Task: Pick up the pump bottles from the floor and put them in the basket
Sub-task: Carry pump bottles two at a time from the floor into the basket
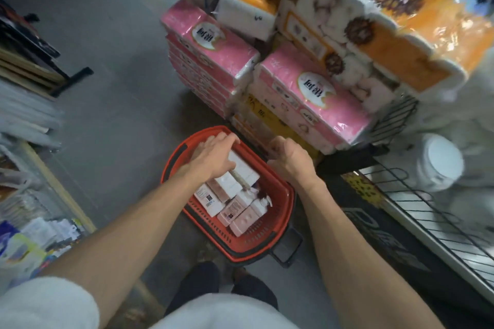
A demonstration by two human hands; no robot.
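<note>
While the red basket (280, 211) sits on the grey floor (120, 75), both hands reach over its far end. The left hand (213, 155) lies flat with fingers spread on a white box inside the basket, but I cannot tell if it grips it. The right hand (288, 159) is curled at the far right rim; I cannot tell what it holds. Pink and white pump bottles (246, 215) lie packed in the near part of the basket. Pink tissue packs (307, 96) are stacked just past the basket.
</note>
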